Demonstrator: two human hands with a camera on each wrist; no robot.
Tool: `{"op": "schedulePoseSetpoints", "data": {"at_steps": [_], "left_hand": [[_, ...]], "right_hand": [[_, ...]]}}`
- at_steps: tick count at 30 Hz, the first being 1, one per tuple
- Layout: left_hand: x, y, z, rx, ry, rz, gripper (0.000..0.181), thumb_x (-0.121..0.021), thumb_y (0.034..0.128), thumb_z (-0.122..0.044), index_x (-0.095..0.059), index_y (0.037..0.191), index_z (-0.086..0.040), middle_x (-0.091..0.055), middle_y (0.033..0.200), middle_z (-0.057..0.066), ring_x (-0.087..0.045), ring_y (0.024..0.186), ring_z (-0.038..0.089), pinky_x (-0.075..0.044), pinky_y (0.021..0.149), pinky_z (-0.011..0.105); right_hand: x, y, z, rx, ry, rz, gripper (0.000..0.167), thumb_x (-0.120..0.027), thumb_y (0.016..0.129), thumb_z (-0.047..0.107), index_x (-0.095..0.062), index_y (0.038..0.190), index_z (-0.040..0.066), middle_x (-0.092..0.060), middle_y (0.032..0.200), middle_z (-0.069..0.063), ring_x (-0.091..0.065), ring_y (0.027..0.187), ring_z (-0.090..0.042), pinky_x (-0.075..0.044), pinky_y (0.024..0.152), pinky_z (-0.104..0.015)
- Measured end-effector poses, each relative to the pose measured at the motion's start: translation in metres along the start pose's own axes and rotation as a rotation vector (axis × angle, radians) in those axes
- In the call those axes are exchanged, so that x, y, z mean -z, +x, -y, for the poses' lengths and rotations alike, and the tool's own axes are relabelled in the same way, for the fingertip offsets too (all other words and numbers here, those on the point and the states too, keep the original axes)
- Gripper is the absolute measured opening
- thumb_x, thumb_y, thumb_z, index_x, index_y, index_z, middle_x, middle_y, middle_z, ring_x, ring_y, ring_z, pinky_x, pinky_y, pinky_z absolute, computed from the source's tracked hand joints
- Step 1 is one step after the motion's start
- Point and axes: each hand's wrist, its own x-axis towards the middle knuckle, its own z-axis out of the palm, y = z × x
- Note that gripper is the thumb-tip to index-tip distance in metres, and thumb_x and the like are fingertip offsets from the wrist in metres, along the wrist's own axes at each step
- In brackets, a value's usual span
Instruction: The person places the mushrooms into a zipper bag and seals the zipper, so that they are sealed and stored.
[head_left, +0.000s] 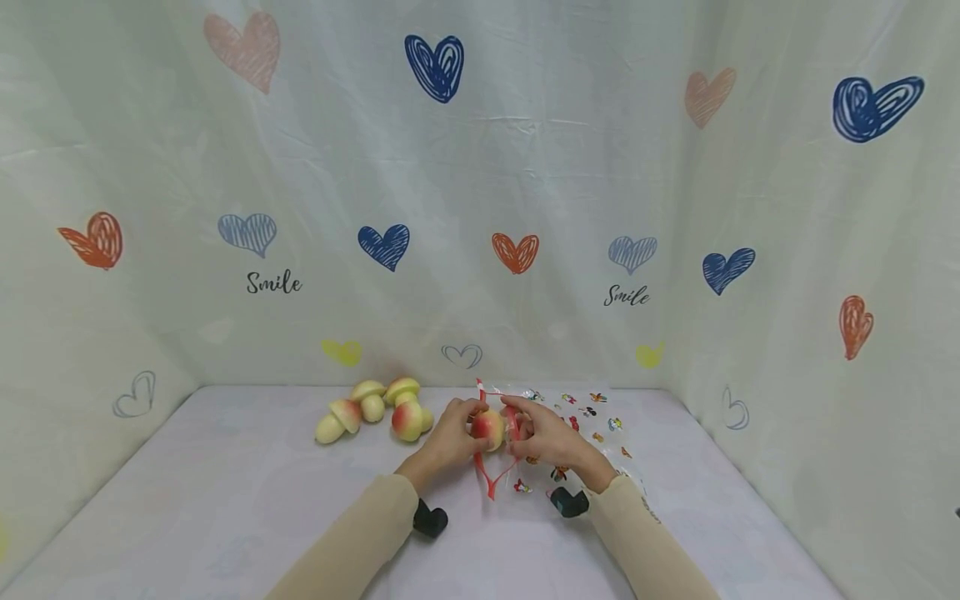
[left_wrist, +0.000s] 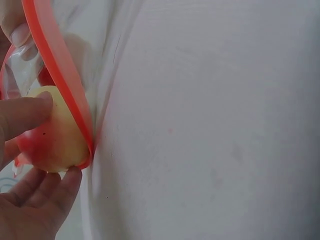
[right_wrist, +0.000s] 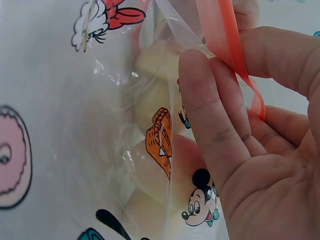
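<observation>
1. In the left fingers [left_wrist: 25, 114]: a mushroom [left_wrist: 59, 137], smooth, softly matt.
2. At the right fingers [right_wrist: 197, 100]: a bag [head_left: 583, 443] of clear, glossy, creased plastic.
3. Between both sets of fingers: its red strip [left_wrist: 64, 75], smooth plastic, slight sheen.
4. Under the fingers: the table [head_left: 247, 492], matt.
5. Behind the fingers: sleeves [head_left: 360, 525], matt cloth.
6. Beyond the fingers: a curtain [head_left: 555, 187], creased, faintly shiny.

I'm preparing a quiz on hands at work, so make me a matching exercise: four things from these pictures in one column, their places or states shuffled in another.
Column one:
1. Left hand
2. Right hand
3. Bag
4. Loose mushroom-shaped pieces

Column two:
A. see-through, printed with cartoon figures
B. at the bag's red edge, without the round piece
C. clustered on the table, left of both hands
D. gripping a round red-and-yellow piece

Pairs: 1-D, 2-B, 3-A, 4-C
</observation>
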Motion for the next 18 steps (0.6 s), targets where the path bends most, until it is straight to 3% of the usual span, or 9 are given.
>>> {"op": "schedulePoseSetpoints", "data": {"at_steps": [12,18], "left_hand": [[0.0025,-0.0022,-0.0035,0.028,0.009,0.005,0.049,-0.078,0.0779,-0.009,-0.056,0.122,-0.012,-0.049,0.114,0.008,-0.054,0.109,0.026,-0.052,0.088,0.036],[0.0021,0.0004,-0.0030,0.011,-0.003,-0.010,0.045,-0.078,0.0780,-0.009,-0.057,0.117,-0.009,-0.050,0.111,0.007,-0.056,0.104,0.025,-0.052,0.085,0.034]], "right_hand": [[-0.0008,0.0016,-0.0030,-0.002,0.009,0.000,0.075,-0.075,0.080,0.010,-0.039,0.145,0.025,-0.053,0.073,-0.005,-0.050,0.059,-0.018,-0.046,0.052,-0.030],[-0.0011,0.0024,-0.0039,-0.016,0.017,0.005,0.076,-0.075,0.080,0.009,-0.039,0.144,0.027,-0.052,0.071,-0.006,-0.051,0.057,-0.018,-0.049,0.052,-0.030]]}}
